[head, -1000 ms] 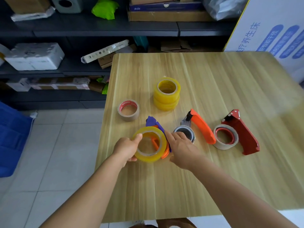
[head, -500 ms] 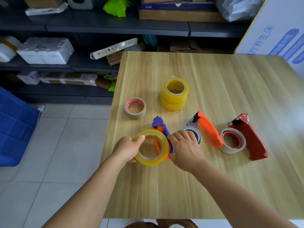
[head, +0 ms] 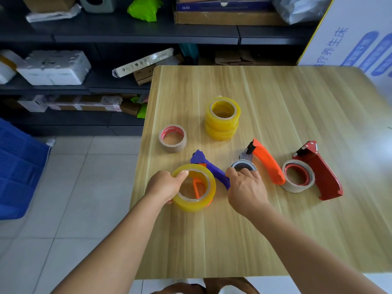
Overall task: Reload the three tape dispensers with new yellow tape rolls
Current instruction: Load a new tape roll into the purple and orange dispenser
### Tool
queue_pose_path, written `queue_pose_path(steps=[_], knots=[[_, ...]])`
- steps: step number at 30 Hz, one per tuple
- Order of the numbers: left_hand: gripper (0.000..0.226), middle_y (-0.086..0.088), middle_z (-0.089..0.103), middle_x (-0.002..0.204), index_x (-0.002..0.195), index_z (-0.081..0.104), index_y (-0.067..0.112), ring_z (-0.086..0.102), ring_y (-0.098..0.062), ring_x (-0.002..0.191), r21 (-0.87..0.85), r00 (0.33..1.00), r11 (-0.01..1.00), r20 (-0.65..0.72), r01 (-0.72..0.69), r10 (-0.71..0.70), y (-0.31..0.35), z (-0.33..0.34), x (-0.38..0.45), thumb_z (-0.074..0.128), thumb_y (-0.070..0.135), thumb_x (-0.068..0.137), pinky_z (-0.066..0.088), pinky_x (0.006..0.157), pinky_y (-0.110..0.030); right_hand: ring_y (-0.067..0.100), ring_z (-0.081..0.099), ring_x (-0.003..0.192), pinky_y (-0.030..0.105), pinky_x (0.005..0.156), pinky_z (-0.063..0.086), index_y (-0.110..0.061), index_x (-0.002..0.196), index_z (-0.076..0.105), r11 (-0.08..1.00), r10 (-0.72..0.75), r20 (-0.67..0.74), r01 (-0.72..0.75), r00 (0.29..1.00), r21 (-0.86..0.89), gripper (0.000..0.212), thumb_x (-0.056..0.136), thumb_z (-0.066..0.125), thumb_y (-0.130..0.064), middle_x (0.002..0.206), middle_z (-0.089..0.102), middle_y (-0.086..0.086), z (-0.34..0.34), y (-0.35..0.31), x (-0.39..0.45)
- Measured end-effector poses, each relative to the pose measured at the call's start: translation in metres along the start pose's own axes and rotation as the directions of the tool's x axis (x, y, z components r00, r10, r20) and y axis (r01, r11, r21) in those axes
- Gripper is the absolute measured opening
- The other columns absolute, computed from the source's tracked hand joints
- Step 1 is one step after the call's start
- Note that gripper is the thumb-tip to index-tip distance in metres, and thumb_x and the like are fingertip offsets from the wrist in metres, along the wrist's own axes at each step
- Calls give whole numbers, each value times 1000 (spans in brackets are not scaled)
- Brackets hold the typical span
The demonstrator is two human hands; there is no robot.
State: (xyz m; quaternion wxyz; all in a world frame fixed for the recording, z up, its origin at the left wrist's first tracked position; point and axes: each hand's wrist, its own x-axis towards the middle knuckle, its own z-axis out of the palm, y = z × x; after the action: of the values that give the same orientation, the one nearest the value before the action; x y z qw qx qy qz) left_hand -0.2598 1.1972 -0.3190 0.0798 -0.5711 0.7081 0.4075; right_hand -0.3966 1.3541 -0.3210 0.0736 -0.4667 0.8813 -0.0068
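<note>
My left hand [head: 164, 186] grips a yellow tape roll [head: 196, 205] that sits over the orange hub of the purple dispenser [head: 209, 166] near the table's left front. My right hand [head: 246, 187] holds the purple dispenser's handle; its fingertips lie beside a grey-cored roll [head: 244, 166] in the orange dispenser [head: 267, 162]. A red dispenser [head: 322, 172] to the right carries a beige roll with a red core [head: 298, 177]. A stack of yellow rolls [head: 222, 117] stands further back.
A loose brown roll with a red core [head: 172, 139] lies left of the stack on the wooden table [head: 297, 107]. Dark shelves with boxes [head: 57, 68] stand behind, a blue crate [head: 19, 166] on the floor at left, a white carton [head: 360, 39] at the right.
The view shifted slightly. Both hands stay on the yellow roll and purple dispenser, with the roll pressed a little further onto the hub.
</note>
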Motion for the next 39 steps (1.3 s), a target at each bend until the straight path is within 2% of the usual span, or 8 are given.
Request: queue_pose_path(steps=[7, 15, 20, 22, 25, 30, 33, 39], knots=[[48, -5, 62, 82, 84, 58, 10, 63, -23, 72, -203, 998, 979, 65, 26, -13, 4, 10, -4, 57, 57, 85, 56, 53, -29, 24, 52, 95, 30, 78, 29, -16, 107, 41, 1000, -23, 34, 23, 999, 6, 22, 85, 43, -13, 92, 65, 3, 2, -10, -2], [59, -6, 63, 98, 108, 58, 7, 63, -24, 78, -28, 993, 995, 60, 100, -98, -5, 24, -1, 50, 61, 87, 61, 74, -39, 22, 48, 91, 31, 76, 30, -18, 106, 41, 1000, 0, 46, 0, 999, 5, 17, 89, 44, -15, 98, 60, 0, 3, -15, -3], [58, -4, 62, 110, 123, 57, 15, 64, -23, 80, -184, 992, 976, 69, 120, -109, -13, 21, -1, 37, 59, 93, 59, 69, -33, 26, 56, 93, 36, 83, 43, -17, 110, 58, 985, -151, -104, 159, 983, 70, 33, 82, 48, -29, 100, 59, 1, 6, -45, -11], [48, -4, 64, 100, 104, 62, 15, 66, -25, 81, -293, 983, 940, 108, 174, -149, -18, 18, -2, 31, 51, 96, 60, 77, -37, 26, 53, 107, 36, 96, 36, -16, 118, 54, 971, -213, 23, 209, 977, 120, 41, 88, 47, -44, 112, 60, 2, 7, -64, -13], [39, -8, 66, 109, 122, 58, 15, 67, -25, 91, -409, 975, 889, 162, 208, -154, -28, 15, -4, 31, 30, 99, 59, 82, -37, 27, 46, 123, 37, 111, 22, -9, 137, 35, 979, -195, 206, 176, 959, 107, 66, 87, 52, -49, 129, 56, 7, 17, -85, -13], [46, -1, 67, 115, 129, 57, 16, 62, -16, 104, -466, 976, 882, 215, 68, 38, -48, 18, -10, 37, 1, 91, 52, 96, -35, 25, 51, 117, 30, 113, 24, -9, 143, 20, 977, -119, 190, 81, 975, 196, 68, 88, 56, -25, 118, 62, 8, 30, -91, -13], [47, 2, 67, 119, 131, 58, 17, 62, -11, 106, -447, 972, 888, 136, -111, 191, -54, 18, -13, 56, 3, 87, 50, 97, -30, 27, 51, 111, 26, 93, 36, -12, 136, 30, 923, -67, 205, -18, 977, 385, 59, 86, 59, -22, 112, 62, 7, 19, -80, -12], [34, 8, 63, 113, 104, 63, 30, 59, -7, 105, -405, 912, 830, -28, -385, 409, -39, 14, -18, 77, 19, 74, 49, 93, -24, 20, 52, 118, 24, 88, 42, -23, 146, 31, 761, 4, 338, -223, 941, 610, 73, 81, 66, -25, 134, 51, 2, -6, -53, -8]])
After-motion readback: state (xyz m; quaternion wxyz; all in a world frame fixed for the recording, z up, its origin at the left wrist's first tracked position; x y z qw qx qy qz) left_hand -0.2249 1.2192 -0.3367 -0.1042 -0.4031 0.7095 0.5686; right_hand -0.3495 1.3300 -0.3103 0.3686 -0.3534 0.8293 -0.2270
